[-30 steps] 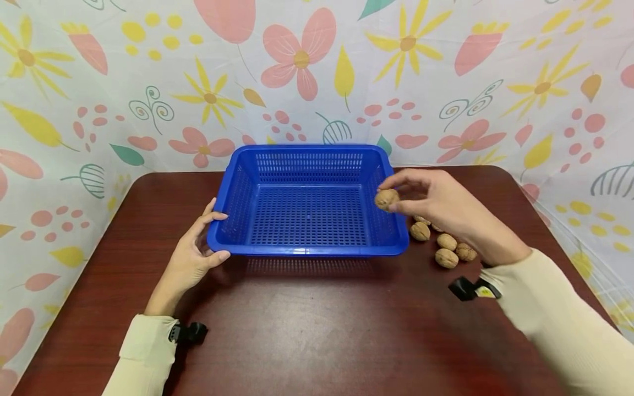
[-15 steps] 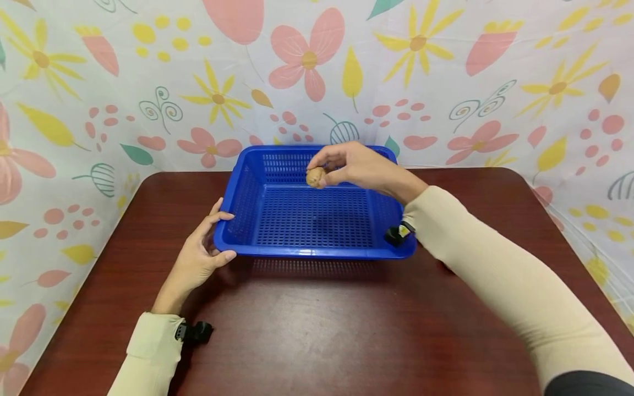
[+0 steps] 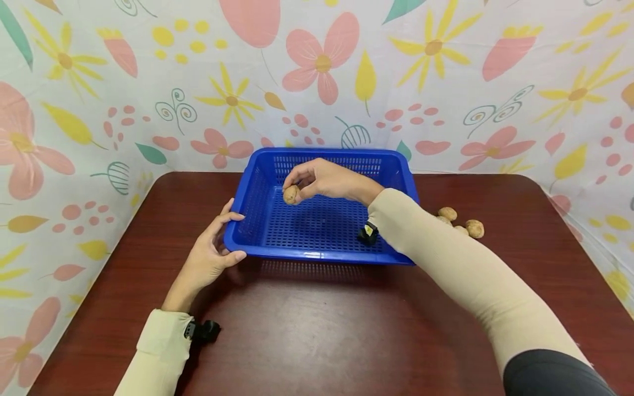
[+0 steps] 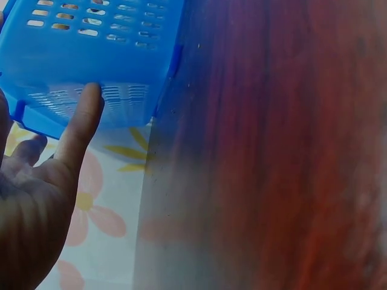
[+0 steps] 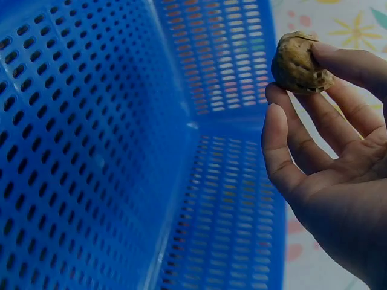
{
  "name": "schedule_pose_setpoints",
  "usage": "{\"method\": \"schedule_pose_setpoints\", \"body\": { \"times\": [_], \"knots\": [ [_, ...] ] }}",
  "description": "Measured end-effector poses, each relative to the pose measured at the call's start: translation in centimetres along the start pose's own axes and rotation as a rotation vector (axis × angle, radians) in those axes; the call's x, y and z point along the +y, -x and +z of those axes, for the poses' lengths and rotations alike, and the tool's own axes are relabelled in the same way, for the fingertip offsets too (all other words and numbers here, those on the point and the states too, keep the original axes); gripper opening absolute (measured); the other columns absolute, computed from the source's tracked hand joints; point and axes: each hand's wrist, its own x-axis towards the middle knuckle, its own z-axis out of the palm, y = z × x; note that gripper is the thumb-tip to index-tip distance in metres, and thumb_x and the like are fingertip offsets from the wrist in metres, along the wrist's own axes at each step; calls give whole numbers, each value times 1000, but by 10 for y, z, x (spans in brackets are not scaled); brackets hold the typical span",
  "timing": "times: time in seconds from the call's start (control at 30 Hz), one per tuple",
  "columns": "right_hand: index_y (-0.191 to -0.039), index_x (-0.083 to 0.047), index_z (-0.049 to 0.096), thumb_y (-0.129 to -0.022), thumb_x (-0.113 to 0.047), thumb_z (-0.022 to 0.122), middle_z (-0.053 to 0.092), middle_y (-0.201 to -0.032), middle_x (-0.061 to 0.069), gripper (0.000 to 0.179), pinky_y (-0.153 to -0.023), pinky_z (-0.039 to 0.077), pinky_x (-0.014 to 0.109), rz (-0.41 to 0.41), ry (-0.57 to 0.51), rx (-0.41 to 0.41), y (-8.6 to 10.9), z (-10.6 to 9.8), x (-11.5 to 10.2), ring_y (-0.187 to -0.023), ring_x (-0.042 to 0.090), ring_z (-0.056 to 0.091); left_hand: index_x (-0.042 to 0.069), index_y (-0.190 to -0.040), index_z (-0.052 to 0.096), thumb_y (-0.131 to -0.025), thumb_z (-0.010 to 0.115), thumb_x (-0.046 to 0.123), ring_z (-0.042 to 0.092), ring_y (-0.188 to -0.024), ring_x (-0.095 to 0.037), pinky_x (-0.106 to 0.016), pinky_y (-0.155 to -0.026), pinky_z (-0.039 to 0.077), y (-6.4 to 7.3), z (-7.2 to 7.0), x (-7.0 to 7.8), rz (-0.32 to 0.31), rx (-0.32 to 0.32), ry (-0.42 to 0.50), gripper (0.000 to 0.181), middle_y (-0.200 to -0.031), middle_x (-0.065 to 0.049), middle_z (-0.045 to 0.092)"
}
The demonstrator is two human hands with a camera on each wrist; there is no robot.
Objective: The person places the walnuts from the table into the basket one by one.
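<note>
A blue plastic basket (image 3: 312,255) with slotted walls stands on the table, its inside bare where visible. At its left end my left hand (image 3: 204,259) grips the rim, fingers over the side and thumb at the front corner. In the left wrist view the thumb (image 4: 84,124) lies straight against the slotted wall. My right hand (image 3: 331,179) is over the basket, left of its middle, and pinches a walnut (image 3: 291,194) between thumb and fingertips. The right wrist view has this walnut (image 5: 297,63) in front of the basket's edge.
Several walnuts (image 3: 474,229) lie on the dark red-brown table (image 3: 317,330) right of the basket, partly hidden by the right sleeve (image 3: 446,258). Behind the table hangs a flower-patterned cloth (image 3: 322,66).
My right hand has carried the walnut leftward from the basket's right rim to over its left half, lowering slightly in the last half second. The left hand keeps its grip on the rim.
</note>
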Motion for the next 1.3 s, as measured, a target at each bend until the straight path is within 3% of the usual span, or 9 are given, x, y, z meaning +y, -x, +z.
{"method": "schedule_pose_setpoints", "body": {
  "times": [0.17,0.43,0.77,0.93,1.3],
  "knots": [
    [-123,-1,71,-92,-1,75,73,-119,11,32,-104,55,52,-12,21,-70,-18,11,10,-112,25,71,2,-145,47,-87,80,-6,50,-136,-21,-21,-96,56,-1,1,1,-10,-4,-1,67,-178,-2,9],
    [-123,4,70,-90,0,75,74,-116,10,34,-93,59,33,-38,126,-203,-40,27,15,-106,23,71,-1,-145,46,-86,79,-10,52,-134,-18,-22,-94,58,-2,0,3,14,1,-4,68,-177,-3,11],
    [-119,4,72,-86,6,67,74,-115,10,33,-81,55,25,-53,213,-353,-52,50,25,-91,13,68,0,-144,47,-87,79,-7,49,-138,-26,-22,-96,57,-2,-1,0,1,8,-21,66,-177,1,14],
    [-117,3,73,-86,9,66,75,-111,8,31,-78,55,25,-66,232,-351,-55,55,29,-90,13,69,0,-144,47,-87,78,-9,51,-136,-18,-21,-95,57,-1,-2,1,9,4,-12,66,-177,0,13],
    [-126,-6,73,-93,4,67,70,-134,8,35,-85,59,30,-30,297,-318,-56,58,31,-110,19,71,-1,-143,46,-85,78,-11,51,-136,-16,-21,-95,57,-2,-1,0,20,-4,1,67,-177,-1,13]
  ]
}}
